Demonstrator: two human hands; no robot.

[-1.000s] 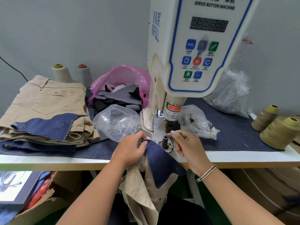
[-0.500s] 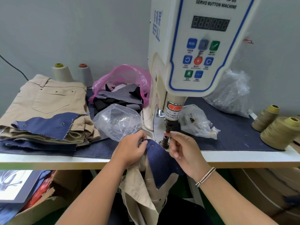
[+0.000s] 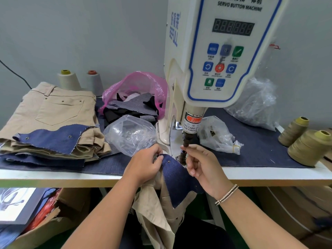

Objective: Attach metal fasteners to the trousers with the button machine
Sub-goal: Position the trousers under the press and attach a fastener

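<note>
The left hand [image 3: 145, 164] grips the trousers [image 3: 172, 193] at the surface [image 3: 269, 175] edge, just left of the machine [image 3: 215, 51] post. The right hand's [image 3: 201, 168] fingers pinch a small fastener [image 3: 183, 152] just below the punch.

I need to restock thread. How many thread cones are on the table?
4: two pale cones at the back left behind the folded trousers, two olive cones at the right edge. Others may be hidden.

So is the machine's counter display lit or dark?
Dark: the display shows only unlit grey digit segments on the machine.
</note>
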